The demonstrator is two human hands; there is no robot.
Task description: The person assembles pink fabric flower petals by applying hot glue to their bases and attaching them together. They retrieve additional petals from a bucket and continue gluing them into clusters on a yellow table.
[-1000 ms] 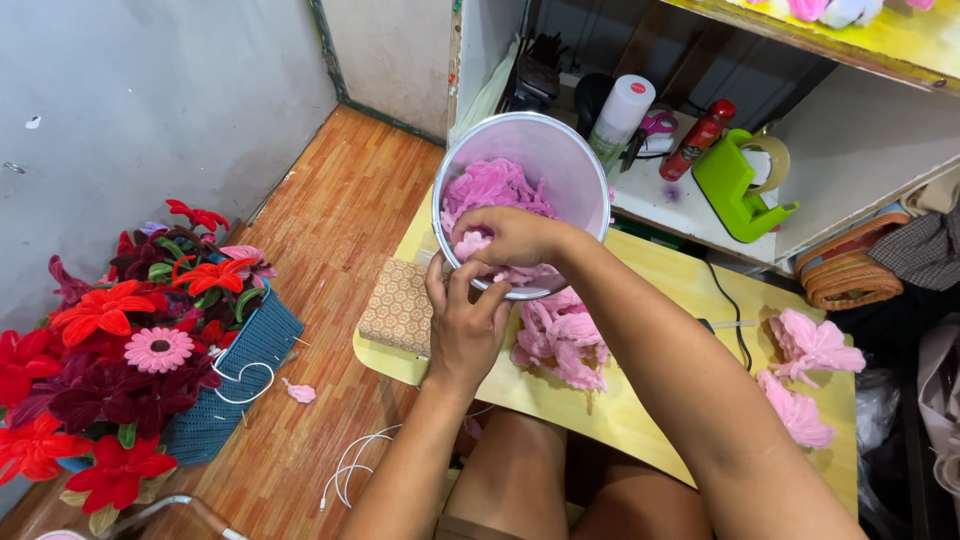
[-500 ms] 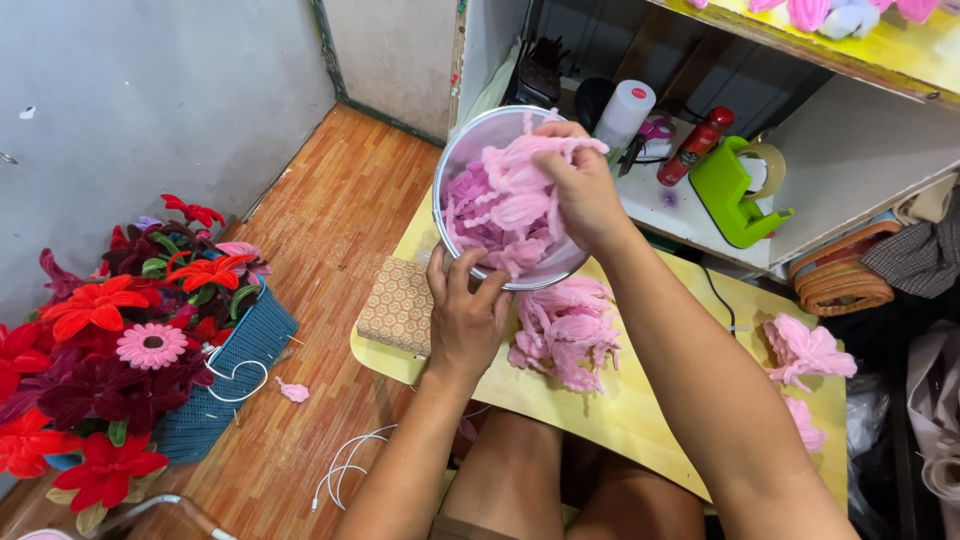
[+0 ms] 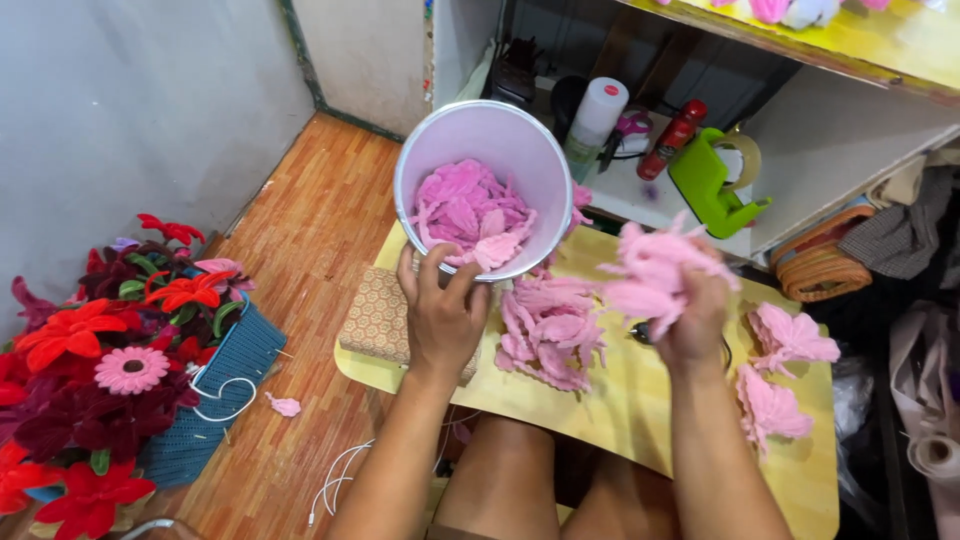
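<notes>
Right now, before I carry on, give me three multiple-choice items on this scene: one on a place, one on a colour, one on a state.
1. Where is the loose pile of pink petals?
A. on the yellow table
B. on the floor
C. on the shelf

2. What colour is the tape dispenser on the shelf?
A. red
B. green
C. blue

3. How is the white bucket held?
A. upright on the table
B. upside down
C. tilted toward the camera by the left hand

Answers: 1 A, the pile lies on the tabletop between the hands. 2 B, its body is bright green. 3 C, its open mouth faces the camera, showing petals inside, while the right hand holds a pink bunch.
</notes>
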